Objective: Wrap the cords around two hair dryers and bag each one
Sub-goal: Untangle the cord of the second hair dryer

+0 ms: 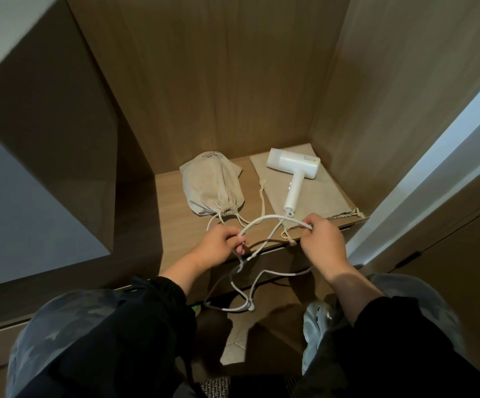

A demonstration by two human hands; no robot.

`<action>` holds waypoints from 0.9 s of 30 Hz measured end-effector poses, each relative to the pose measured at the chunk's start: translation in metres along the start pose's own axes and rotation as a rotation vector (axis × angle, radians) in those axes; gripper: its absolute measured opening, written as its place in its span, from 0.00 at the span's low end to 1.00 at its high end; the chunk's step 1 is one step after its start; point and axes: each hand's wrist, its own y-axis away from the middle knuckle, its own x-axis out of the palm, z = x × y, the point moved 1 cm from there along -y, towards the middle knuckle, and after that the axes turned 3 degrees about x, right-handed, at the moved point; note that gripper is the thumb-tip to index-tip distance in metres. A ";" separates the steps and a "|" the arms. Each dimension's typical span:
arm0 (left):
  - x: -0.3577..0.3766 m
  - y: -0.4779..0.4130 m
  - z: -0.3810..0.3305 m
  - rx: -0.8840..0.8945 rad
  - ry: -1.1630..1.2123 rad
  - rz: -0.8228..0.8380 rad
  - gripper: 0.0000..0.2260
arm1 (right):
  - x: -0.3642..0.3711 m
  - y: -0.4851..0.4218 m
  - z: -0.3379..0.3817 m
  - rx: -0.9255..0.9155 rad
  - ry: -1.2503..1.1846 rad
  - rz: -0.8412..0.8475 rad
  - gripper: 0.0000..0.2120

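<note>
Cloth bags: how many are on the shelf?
2. One stuffed bag, drawn shut, lies left on the shelf; one flat bag lies right, under the white hair dryer.

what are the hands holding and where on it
The white cord of the hair dryer: left hand and right hand each pinch it, at either end of an arc near the handle.

Above the hair dryer (293, 165) the alcove stands open, closed in by the back wall (218, 96) behind it and the side wall (391, 110) just right of it. Left of the dryer a filled bag (213, 188) takes up the shelf (172, 222); drawstrings (262, 202) cross the bare strip between. In front of the dryer's handle the cord (273, 217) arcs across, its loops hanging below the shelf edge.
</note>
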 end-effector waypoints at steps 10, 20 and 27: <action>0.001 -0.014 -0.020 0.034 -0.107 0.137 0.11 | 0.005 -0.004 0.011 -0.066 -0.313 -0.025 0.11; 0.020 0.001 0.055 -0.288 -0.077 0.012 0.06 | -0.004 0.006 0.019 -0.037 -0.640 -0.206 0.09; 0.021 -0.005 0.043 -0.359 0.051 -0.071 0.10 | 0.002 -0.006 0.011 0.030 -0.556 -0.263 0.08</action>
